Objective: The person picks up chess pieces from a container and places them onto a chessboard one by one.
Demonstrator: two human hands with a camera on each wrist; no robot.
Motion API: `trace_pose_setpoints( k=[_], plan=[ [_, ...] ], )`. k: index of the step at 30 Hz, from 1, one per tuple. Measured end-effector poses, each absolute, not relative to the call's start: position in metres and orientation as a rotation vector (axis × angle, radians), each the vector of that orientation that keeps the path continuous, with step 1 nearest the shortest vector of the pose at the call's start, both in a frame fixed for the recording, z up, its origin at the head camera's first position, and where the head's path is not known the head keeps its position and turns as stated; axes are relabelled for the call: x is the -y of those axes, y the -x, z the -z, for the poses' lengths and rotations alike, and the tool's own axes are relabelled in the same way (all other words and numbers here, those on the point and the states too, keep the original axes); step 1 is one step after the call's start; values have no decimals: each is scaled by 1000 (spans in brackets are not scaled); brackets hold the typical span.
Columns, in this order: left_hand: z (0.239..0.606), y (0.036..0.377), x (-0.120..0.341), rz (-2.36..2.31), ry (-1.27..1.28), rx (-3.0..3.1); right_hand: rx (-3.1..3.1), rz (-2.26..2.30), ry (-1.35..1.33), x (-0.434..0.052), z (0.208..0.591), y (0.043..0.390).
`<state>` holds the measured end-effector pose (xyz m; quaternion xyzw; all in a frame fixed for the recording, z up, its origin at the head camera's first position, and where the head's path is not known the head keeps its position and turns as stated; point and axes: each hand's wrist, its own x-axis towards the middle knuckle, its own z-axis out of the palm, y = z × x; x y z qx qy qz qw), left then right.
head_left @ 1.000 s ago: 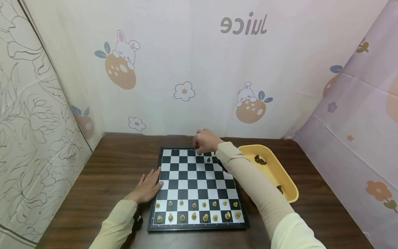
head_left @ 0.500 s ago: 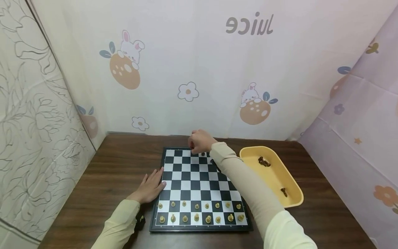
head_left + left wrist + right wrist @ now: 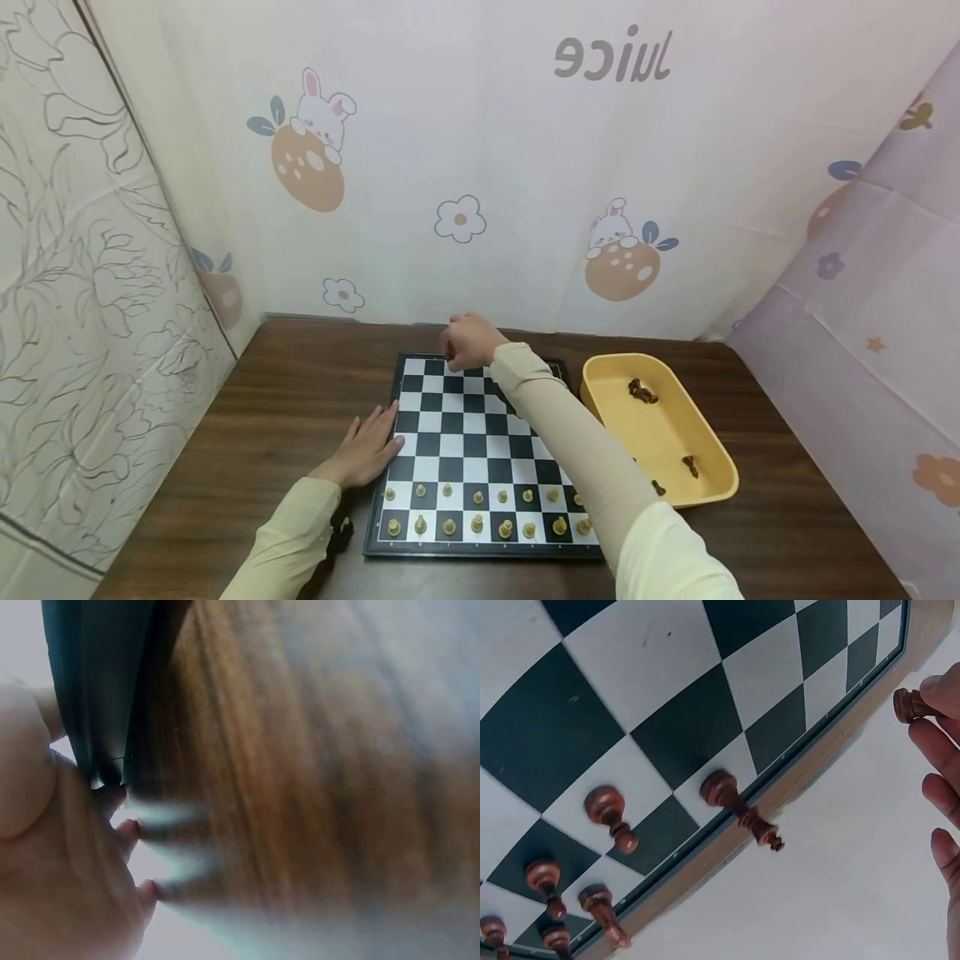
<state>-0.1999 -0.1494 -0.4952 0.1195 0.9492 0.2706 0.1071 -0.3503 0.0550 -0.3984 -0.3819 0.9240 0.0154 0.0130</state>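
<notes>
My right hand [image 3: 471,340] is over the far edge of the chessboard [image 3: 430,421]. Thumb and fingers pinch a dark brown chess piece [image 3: 907,706], its round base showing and its top hidden by the fingers. Below it in the right wrist view, a brown king [image 3: 739,806] stands on the edge row, with brown pawns [image 3: 611,814] and other brown pieces nearby. My left hand [image 3: 365,447] lies with fingers extended at the board's left edge; the left wrist view shows its palm [image 3: 60,885] beside the board's dark side [image 3: 105,690].
Two rows of cream chess pieces [image 3: 477,523] stand along the near side of the board. To the right, a yellow tray [image 3: 660,433] holds several loose brown pieces [image 3: 642,392]. The right forearm [image 3: 577,442] crosses over the board's right side. A patterned curtain hangs behind the wooden table [image 3: 300,367].
My right hand has moved left along the far edge of the board, still pinching a piece. The left hand keeps its place at the edge. The head view has shifted slightly.
</notes>
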Motion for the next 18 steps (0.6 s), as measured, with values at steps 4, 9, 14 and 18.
trace_pose_setpoints(
  k=[4, 9, 14, 18],
  plan=[
    [495, 201, 151, -798, -360, -2789, -2880, -32, 1198, -49, 403, 352],
    [493, 201, 151, -793, -364, -2794, -2883, -6, 1211, -43, 408, 355],
    [492, 200, 152, -787, -365, -2800, -2885, 32, 1168, -40, 410, 357],
    [492, 200, 151, -793, -362, -2796, -2877, 76, 1122, -39, 414, 358]
  ],
)
